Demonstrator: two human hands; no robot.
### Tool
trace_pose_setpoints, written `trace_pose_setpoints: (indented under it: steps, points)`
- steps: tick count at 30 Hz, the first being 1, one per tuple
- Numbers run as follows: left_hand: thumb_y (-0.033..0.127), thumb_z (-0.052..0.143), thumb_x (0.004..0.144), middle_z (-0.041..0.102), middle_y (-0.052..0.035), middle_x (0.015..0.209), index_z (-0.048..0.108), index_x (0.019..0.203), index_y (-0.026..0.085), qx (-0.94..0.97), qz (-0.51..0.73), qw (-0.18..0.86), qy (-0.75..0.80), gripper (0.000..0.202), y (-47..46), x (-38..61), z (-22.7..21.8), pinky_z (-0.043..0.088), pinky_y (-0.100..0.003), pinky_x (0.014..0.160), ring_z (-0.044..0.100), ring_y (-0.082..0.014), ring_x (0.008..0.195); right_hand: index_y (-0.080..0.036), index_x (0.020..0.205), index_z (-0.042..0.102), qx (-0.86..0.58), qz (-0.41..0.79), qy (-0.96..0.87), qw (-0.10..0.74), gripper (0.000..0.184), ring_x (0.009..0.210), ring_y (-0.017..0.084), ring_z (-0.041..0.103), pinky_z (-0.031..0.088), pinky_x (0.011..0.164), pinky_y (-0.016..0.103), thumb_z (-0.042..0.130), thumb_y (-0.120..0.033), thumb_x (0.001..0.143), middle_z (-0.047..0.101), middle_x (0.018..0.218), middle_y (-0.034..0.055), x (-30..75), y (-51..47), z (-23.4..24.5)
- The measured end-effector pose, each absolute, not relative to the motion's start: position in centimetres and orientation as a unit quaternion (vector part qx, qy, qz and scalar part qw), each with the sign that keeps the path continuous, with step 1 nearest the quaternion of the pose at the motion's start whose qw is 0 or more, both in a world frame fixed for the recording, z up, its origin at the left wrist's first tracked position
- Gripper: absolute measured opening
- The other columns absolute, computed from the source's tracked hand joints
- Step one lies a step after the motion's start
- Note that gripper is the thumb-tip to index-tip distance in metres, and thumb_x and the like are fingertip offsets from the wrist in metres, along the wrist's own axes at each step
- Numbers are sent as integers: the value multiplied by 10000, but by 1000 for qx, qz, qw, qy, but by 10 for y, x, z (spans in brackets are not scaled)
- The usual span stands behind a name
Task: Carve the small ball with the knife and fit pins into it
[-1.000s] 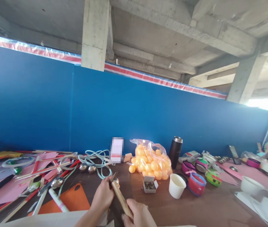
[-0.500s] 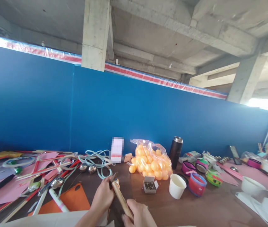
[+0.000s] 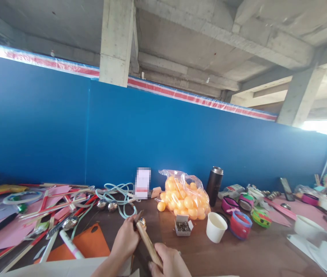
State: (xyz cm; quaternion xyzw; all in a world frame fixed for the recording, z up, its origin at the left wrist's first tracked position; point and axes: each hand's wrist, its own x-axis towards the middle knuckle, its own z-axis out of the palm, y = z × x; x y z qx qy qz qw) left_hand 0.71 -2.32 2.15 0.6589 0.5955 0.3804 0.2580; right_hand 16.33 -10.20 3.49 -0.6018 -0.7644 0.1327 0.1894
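The wooden stick (image 3: 148, 242) is pale and tan, slim and straight. It is held low at the near edge of the table (image 3: 238, 254) and slants from lower right up to the upper left. At its far tip sits a small shiny metal bead (image 3: 142, 221), and a dark pointed sliver (image 3: 138, 216) juts up just beside it; I cannot tell what that sliver is.

The left hand (image 3: 127, 240) is curled in a narrow grip against the stick's upper end, with the fingers folded toward the tip. The right hand (image 3: 170, 264) is closed round the lower end, with the stick running out from under its thumb side. Much of that hand is cut off by the bottom edge.

Just left of the left hand lies an orange cutting mat (image 3: 94, 240), with a white marker (image 3: 71, 244) across its near corner. Beyond that is a litter of pink paper (image 3: 7, 234) and thin sticks. Farther back are a looped light-blue cord (image 3: 120, 192) and two round metal bells (image 3: 107, 205).

To the right of the stick's tip stands a small open box of metal bits (image 3: 183, 226), then a white paper cup (image 3: 215, 227). Behind them are a clear bag of orange balls (image 3: 185, 196) and a dark flask (image 3: 214, 186), standing upright. Coloured tape rolls (image 3: 239, 223) cluster past the cup. A blue wall (image 3: 163, 130) closes off the far side of the table.
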Motion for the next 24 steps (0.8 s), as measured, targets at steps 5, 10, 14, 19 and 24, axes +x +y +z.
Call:
trace_pose_setpoints:
  steps: [5, 10, 14, 19, 24]
  points:
    - [227, 564, 714, 669, -84, 950, 606, 976, 166, 661, 380, 250, 597, 272, -23, 7, 21, 413, -219, 710, 623, -188, 870, -197, 724, 505, -602, 134, -767, 176, 72, 570, 156, 562, 275, 486, 205, 502, -193, 652, 633, 653, 30, 163, -103, 37]
    - [222, 559, 712, 668, -89, 950, 603, 998, 161, 660, 382, 256, 594, 296, -21, 7, 19, 412, -231, 735, 620, -194, 884, -201, 726, 509, -598, 134, -768, 186, 71, 575, 144, 555, 282, 494, 197, 505, -196, 655, 626, 652, 13, 164, -103, 34]
    - [214, 546, 717, 661, -92, 973, 600, 1006, 159, 659, 381, 258, 594, 299, -22, 7, 20, 410, -229, 737, 615, -195, 903, -201, 718, 507, -596, 125, -770, 192, 76, 559, 139, 541, 281, 494, 197, 504, -179, 646, 611, 629, 4, 164, -103, 34]
    - [217, 545, 718, 660, -89, 981, 604, 978, 166, 659, 385, 263, 590, 271, -23, 7, 22, 412, -231, 739, 617, -196, 894, -205, 701, 496, -595, 117, -769, 202, 72, 551, 139, 539, 268, 485, 199, 503, -170, 638, 607, 621, 2, 164, -104, 35]
    - [215, 552, 709, 659, -90, 967, 599, 961, 161, 657, 397, 270, 581, 262, -23, 6, 20, 413, -231, 739, 620, -193, 875, -205, 692, 489, -594, 120, -768, 208, 63, 545, 140, 540, 269, 483, 201, 502, -170, 641, 599, 611, -2, 163, -103, 33]
